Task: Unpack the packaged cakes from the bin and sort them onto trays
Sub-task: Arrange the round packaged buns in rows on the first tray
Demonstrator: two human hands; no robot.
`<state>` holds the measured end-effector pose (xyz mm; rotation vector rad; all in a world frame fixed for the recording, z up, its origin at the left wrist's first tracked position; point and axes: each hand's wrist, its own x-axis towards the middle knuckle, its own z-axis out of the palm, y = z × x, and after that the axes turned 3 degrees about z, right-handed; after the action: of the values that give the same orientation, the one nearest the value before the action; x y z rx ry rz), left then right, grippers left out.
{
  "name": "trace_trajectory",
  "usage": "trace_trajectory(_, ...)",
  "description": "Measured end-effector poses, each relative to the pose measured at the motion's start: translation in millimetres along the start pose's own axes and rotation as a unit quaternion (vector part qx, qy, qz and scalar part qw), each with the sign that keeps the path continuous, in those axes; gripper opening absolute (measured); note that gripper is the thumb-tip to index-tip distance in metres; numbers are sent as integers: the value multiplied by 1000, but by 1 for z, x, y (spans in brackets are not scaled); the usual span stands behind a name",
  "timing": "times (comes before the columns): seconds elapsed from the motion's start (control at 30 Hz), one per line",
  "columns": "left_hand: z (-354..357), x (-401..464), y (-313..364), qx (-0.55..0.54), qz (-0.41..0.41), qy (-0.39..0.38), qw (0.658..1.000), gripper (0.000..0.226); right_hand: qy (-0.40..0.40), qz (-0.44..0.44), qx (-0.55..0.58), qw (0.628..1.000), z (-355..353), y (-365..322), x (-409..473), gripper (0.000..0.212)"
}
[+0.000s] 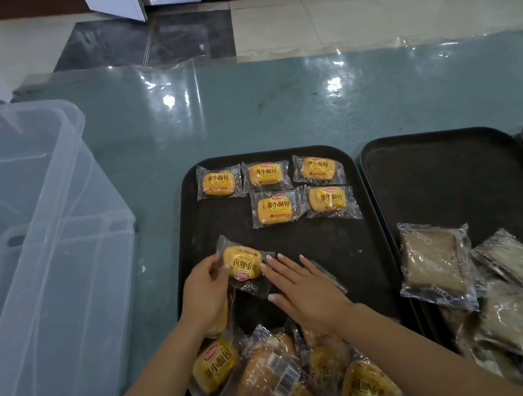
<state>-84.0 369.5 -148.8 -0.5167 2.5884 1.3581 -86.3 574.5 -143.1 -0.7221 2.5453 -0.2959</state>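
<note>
left hand (206, 291) pinching a yellow cake packet (242, 262) on the black tray (327, 255), right hand (302, 289) flat, fingers straight, touching its wrapper just beside. five sorted packets (275, 211) beyond the fingertips, loose pile (277, 381) under the wrists, clear bin (39, 260) left. labelled "小面包".

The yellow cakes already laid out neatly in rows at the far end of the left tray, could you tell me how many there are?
5: three in the back row, two in the second row.
</note>
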Motion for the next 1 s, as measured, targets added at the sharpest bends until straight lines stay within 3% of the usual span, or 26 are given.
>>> trace_trajectory(0.17, 3, -1, -9, 106, 85, 51, 989, 46, -22, 8, -4, 1000, 8, -1, 12, 84)
trace_trajectory(0.33, 1, -10, -12, 279, 235, 60, 929, 34, -12, 3, -12, 1000, 3, -2, 18, 86)
trace_trajectory(0.47, 1, -8, -17, 313, 237, 45, 919, 37, 10, -1, -9, 1000, -2, -1, 27, 82)
trace_trajectory(0.77, 2, 16, 1, 373, 173, 4, 912, 56, -35, -89, -47, 994, 4, -17, 15, 68)
trace_trajectory(0.87, 5, 22, 10, 378, 170, 15, 910, 58, -20, -79, -15, 997, 0, -18, 17, 72)
trace_trajectory(1.0, -4, 25, 6, 376, 197, -29, 905, 59, 11, -45, -5, 999, -14, -6, 19, 76)
